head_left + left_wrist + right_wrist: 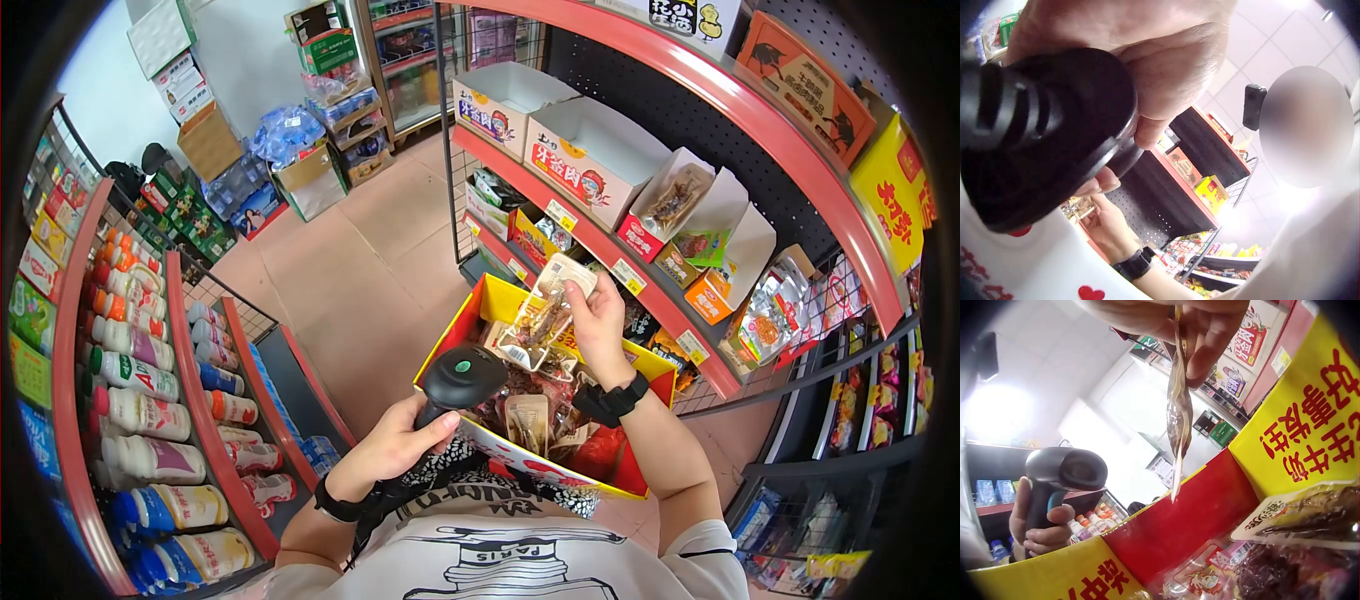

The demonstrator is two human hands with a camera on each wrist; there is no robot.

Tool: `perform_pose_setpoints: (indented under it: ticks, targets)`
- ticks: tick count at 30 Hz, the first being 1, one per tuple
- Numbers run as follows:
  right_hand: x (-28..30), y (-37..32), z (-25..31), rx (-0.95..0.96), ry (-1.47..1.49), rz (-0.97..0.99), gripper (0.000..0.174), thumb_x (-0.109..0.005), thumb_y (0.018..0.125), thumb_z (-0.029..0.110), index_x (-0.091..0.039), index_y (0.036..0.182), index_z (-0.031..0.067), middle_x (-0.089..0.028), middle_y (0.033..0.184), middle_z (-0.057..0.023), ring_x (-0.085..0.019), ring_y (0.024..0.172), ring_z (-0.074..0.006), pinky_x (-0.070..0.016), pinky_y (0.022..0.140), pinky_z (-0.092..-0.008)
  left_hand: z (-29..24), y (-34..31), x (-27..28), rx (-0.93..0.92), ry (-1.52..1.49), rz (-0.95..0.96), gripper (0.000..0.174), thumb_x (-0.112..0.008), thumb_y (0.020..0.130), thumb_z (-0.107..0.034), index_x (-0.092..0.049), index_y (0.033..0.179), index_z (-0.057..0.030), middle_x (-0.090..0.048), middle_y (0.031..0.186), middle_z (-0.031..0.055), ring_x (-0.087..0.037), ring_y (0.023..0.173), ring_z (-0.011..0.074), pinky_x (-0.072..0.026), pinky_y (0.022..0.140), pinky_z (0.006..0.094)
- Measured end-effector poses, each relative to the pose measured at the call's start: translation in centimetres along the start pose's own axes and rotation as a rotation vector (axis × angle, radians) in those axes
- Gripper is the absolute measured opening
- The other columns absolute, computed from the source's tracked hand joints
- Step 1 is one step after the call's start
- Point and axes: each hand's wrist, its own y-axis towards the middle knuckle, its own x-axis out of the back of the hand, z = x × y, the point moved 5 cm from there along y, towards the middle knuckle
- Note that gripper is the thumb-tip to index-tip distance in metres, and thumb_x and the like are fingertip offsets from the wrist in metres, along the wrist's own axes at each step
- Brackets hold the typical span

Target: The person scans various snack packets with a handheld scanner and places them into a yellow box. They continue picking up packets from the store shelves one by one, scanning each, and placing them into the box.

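Observation:
My left hand (395, 440) grips a black handheld barcode scanner (465, 375) by its handle, over the near left edge of a yellow and red cardboard box (460, 335). In the right wrist view the scanner's window (1082, 470) faces toward the box. My right hand (600, 320) pinches the top of a clear-fronted, sealed snack packet (540, 318), raised above the box. Seen edge-on in the right wrist view, the packet (1179, 415) hangs down from the fingers. Several sealed snack packets (527, 420) lie jumbled inside the box, one with a pale backing (1310, 515) leaning near its wall.
A red-edged shelf (600, 255) with open snack cartons (590, 160) stands close on the right. Bottles (140, 370) fill another shelf on the left. Stacked boxes (330, 55) and wrapped bottles (285, 135) stand at the back, beyond the tiled floor (350, 270).

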Motion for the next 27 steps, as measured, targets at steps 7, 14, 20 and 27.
perform_pose_setpoints:
  ticks: [7,14,20,27]
  targets:
    - [-0.1,-0.1,0.0,-0.016,0.008,-0.005,0.009,-0.054,0.088,0.005,-0.046,0.088,0.0018,-0.061,0.083,-0.0041,-0.053,0.062,-0.0032,-0.0417,0.051,-0.0181,-0.2,0.1,-0.3,-0.015,0.005,0.021,0.031,-0.050,0.092,-0.031,-0.050,0.101,-0.0009,-0.049,0.069,0.0024,-0.046,0.063,0.0098,-0.0397,0.058,0.0241]
    - [0.0,-0.1,-0.5,0.010,-0.015,-0.015,0.008,-0.055,0.088,0.005,-0.047,0.089,0.0014,-0.061,0.084,-0.0036,-0.053,0.066,-0.0022,-0.0400,0.055,-0.0170,-0.3,0.1,-0.6,-0.012,-0.022,0.043,0.032,-0.049,0.092,-0.031,-0.050,0.102,-0.0003,-0.050,0.071,0.0030,-0.046,0.063,0.0102,-0.0403,0.058,0.0246]
    - [0.1,-0.2,-0.6,-0.003,0.015,-0.034,0.008,-0.055,0.088,0.004,-0.049,0.092,0.0011,-0.061,0.087,-0.0039,-0.054,0.072,-0.0034,-0.0409,0.060,-0.0173,-0.6,0.5,-0.6,-0.057,-0.058,0.032,0.032,-0.047,0.093,-0.030,-0.050,0.104,0.0007,-0.050,0.071,0.0025,-0.047,0.064,0.0098,-0.0408,0.060,0.0245]
    - [4.6,3.0,6.2,0.263,0.008,-0.319,0.015,-0.056,0.088,0.007,-0.051,0.101,0.0014,-0.061,0.091,-0.0044,-0.056,0.078,-0.0064,-0.0452,0.065,-0.0192,0.0,1.0,-0.1,-0.014,-0.110,-0.001,0.029,-0.052,0.092,-0.026,-0.053,0.103,0.0012,-0.050,0.070,0.0008,-0.047,0.062,0.0076,-0.0414,0.058,0.0230]
